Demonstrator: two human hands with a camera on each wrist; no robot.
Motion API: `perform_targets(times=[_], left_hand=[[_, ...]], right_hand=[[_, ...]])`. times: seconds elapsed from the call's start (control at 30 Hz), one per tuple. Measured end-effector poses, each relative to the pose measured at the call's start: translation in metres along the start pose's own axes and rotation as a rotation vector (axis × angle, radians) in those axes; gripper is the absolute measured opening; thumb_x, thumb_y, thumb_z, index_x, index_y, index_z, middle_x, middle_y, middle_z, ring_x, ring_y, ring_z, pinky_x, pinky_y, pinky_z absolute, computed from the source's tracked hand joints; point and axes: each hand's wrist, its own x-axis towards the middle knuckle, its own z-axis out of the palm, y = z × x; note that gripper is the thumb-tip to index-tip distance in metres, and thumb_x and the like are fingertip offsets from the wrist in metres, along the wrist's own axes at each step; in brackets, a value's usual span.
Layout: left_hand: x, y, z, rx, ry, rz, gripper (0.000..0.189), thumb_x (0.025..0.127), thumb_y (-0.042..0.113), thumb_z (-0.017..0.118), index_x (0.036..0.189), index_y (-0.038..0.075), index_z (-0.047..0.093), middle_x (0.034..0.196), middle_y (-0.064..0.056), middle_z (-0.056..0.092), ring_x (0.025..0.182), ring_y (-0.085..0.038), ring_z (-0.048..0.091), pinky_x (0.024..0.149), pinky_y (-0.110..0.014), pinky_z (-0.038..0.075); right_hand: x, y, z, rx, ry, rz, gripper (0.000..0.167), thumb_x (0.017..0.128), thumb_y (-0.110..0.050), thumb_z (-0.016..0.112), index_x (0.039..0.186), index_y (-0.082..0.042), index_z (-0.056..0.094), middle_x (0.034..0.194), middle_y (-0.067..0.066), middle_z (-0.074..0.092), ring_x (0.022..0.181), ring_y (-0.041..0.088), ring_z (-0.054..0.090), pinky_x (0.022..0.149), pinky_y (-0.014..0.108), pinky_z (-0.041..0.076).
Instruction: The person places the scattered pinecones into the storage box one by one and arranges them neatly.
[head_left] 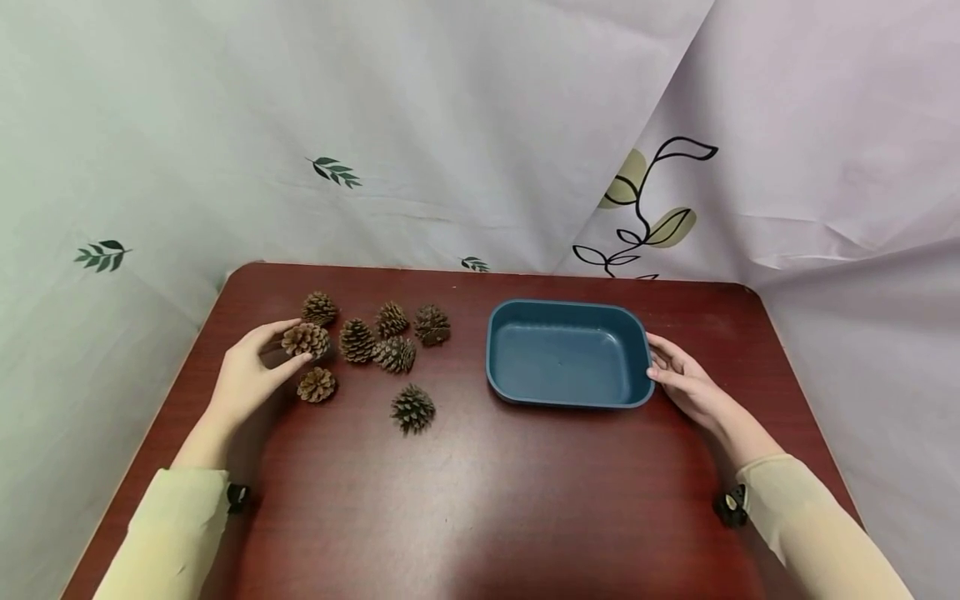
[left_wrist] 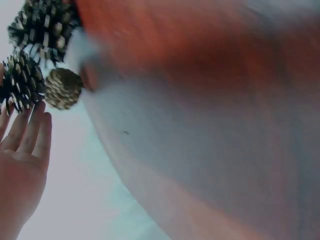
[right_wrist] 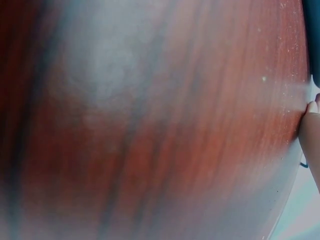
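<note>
My left hand [head_left: 251, 371] pinches a brown pine cone [head_left: 306, 340] between thumb and fingers at the left of the table. Close by it, one pine cone [head_left: 318, 308] lies just behind and another [head_left: 316, 385] just in front. In the left wrist view the fingers [left_wrist: 34, 130] reach up to the held cone, with more cones beside it. My right hand [head_left: 690, 383] holds the right end of a dark blue rectangular tub [head_left: 570, 403], its thumb at the rim and the fingers against the outer wall. Nothing lies inside the tub. The right wrist view shows only a bit of that hand [right_wrist: 312, 130].
Between the left hand and the tub lie several more pine cones, among them an upright one [head_left: 356, 340], a dark one [head_left: 431, 324] and one set nearer the front [head_left: 412, 408]. The reddish-brown table [head_left: 480, 500] meets a pale leaf-printed curtain [head_left: 465, 150] behind and at the sides.
</note>
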Motion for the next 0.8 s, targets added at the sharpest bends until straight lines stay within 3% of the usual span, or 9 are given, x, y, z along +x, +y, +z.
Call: perform_targets(times=[0.1,0.2,0.3,0.43,0.47,0.57,0.8], left_hand=[[0.004,0.010,0.003,0.005,0.007,0.031,0.055,0.091,0.008,0.084,0.142,0.003,0.065,0.141,-0.024,0.065,0.113,0.029,0.041,0.091,0.006,0.043],[0.007,0.021,0.007,0.009,0.005,0.053,0.054,0.090,0.007,0.085,0.141,0.004,0.067,0.140,-0.023,0.067,0.114,0.020,0.050,0.091,0.007,0.041],[0.009,0.035,0.011,0.015,-0.009,0.067,0.054,0.090,0.008,0.085,0.141,0.005,0.067,0.140,-0.022,0.067,0.120,-0.008,0.063,0.093,0.002,0.044],[0.013,0.051,0.018,0.010,-0.036,0.083,0.054,0.091,0.009,0.085,0.141,0.006,0.067,0.140,-0.020,0.068,0.128,-0.038,0.062,0.103,-0.033,0.055],[0.013,0.055,0.020,0.008,-0.041,0.085,0.054,0.091,0.010,0.085,0.141,0.006,0.067,0.139,-0.019,0.069,0.129,-0.038,0.062,0.102,-0.043,0.054],[0.016,0.065,0.026,-0.014,-0.071,0.081,0.053,0.092,0.012,0.084,0.142,0.006,0.067,0.140,-0.019,0.069,0.130,-0.039,0.062,0.103,-0.057,0.052],[0.023,0.088,0.041,-0.056,-0.144,0.076,0.052,0.095,0.016,0.082,0.144,0.010,0.066,0.142,-0.016,0.069,0.123,-0.038,0.065,0.099,-0.055,0.056]], right_hand=[[0.000,0.000,0.000,0.006,-0.001,-0.005,0.052,0.108,0.006,0.049,0.152,-0.020,0.047,0.149,-0.014,0.059,0.138,-0.005,0.054,0.110,0.010,0.046],[0.000,0.000,0.001,0.010,0.010,-0.003,0.051,0.108,0.005,0.050,0.152,-0.019,0.048,0.149,-0.014,0.059,0.138,-0.005,0.054,0.110,0.010,0.046],[0.001,-0.003,0.005,-0.008,0.040,0.014,0.050,0.108,0.005,0.049,0.153,-0.017,0.047,0.148,-0.015,0.059,0.137,-0.005,0.055,0.109,0.009,0.046],[0.000,-0.008,0.015,-0.022,0.092,0.049,0.051,0.109,0.005,0.045,0.157,-0.010,0.041,0.147,-0.016,0.058,0.135,-0.006,0.055,0.108,0.009,0.047],[0.000,-0.009,0.017,-0.019,0.103,0.056,0.051,0.109,0.005,0.044,0.158,-0.008,0.039,0.147,-0.016,0.058,0.135,-0.006,0.055,0.107,0.008,0.048],[-0.002,-0.010,0.024,0.005,0.132,0.063,0.052,0.109,0.004,0.043,0.160,-0.005,0.035,0.147,-0.017,0.058,0.135,-0.007,0.055,0.107,0.008,0.047],[-0.004,-0.006,0.032,0.021,0.180,0.053,0.050,0.110,0.003,0.043,0.157,-0.012,0.040,0.147,-0.017,0.058,0.134,-0.006,0.054,0.107,0.008,0.046]])
